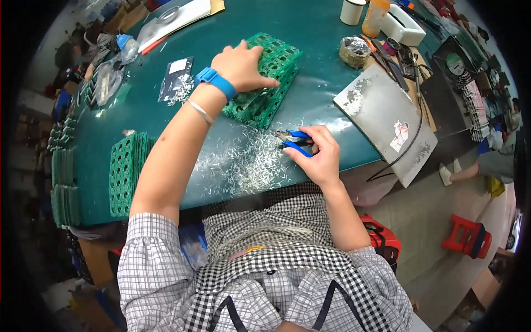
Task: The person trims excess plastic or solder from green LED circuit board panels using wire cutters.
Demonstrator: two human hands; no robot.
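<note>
My left hand (241, 69), with a blue wristband (215, 83), reaches over a stack of green circuit boards (276, 61) with rows of round holes. Its fingers and thumb are spread across the upper boards; the fingertips are partly hidden. My right hand (322, 155) is closed around blue-handled cutting pliers (298, 148), whose jaws point left, just off the near corner of the stack. Many short clipped wire ends (257, 163) lie scattered over the green mat (315, 102) below the pliers.
Left of my left forearm stands a row of upright green boards (121, 174). Beyond it lies a bag of small white parts (177, 83). A grey metal plate (387, 122) with a black cable is at right, near a tape roll (354, 50) and an orange bottle (376, 16).
</note>
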